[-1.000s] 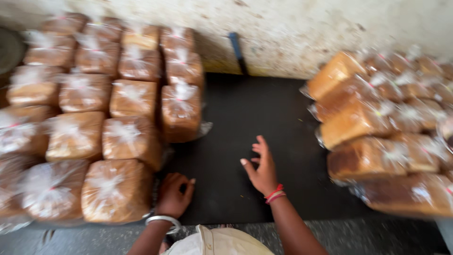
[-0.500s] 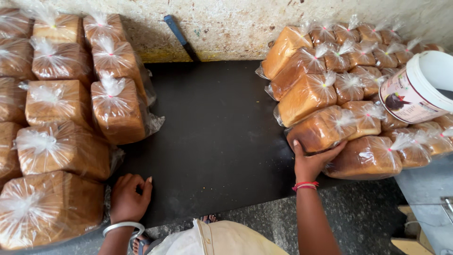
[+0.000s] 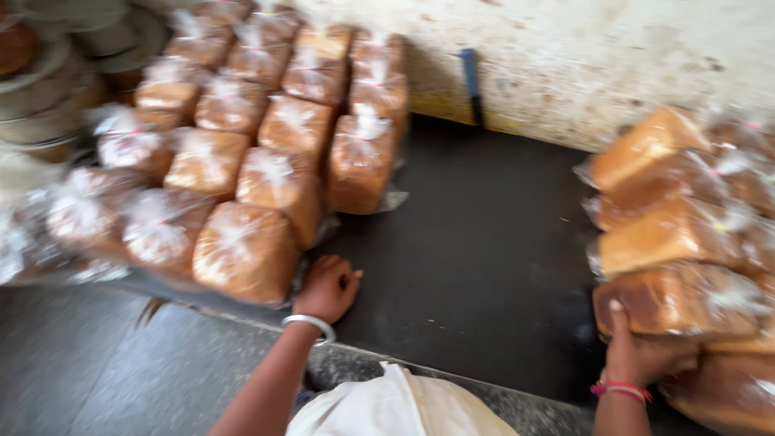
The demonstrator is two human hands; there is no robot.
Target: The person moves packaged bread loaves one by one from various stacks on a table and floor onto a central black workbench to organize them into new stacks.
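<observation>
The right hand [image 3: 642, 355] has its grip closed around the near end of a bagged loaf [image 3: 686, 300], thumb up over the crust and fingers curled beneath; the loaf sits low in the right-hand pile of loaves [image 3: 678, 202] at the right edge of the dark surface [image 3: 476, 258]. That loaf is blocky, golden-brown with a darker top, wrapped in clear crinkled plastic that catches the light. A red and white bangle [image 3: 620, 390] circles the wrist.

The left hand [image 3: 327, 287] rests as a loose fist on the surface, fingers curled in and holding nothing, just beside the nearest loaf of the left-hand batch of loaves [image 3: 242, 153]. A plain silvery bangle [image 3: 308, 323] sits on that wrist.

The left batch stands in close rows, each loaf squarish, brown-crusted, its clear bag gathered into a white puckered knot on top. The surface between the two groups is matt black and smooth. Behind it rises a rough, stained, pale wall [image 3: 597, 56], with a dark narrow tool [image 3: 472, 85] leaning upright against it. The picture is motion-blurred, so finer detail is lost
</observation>
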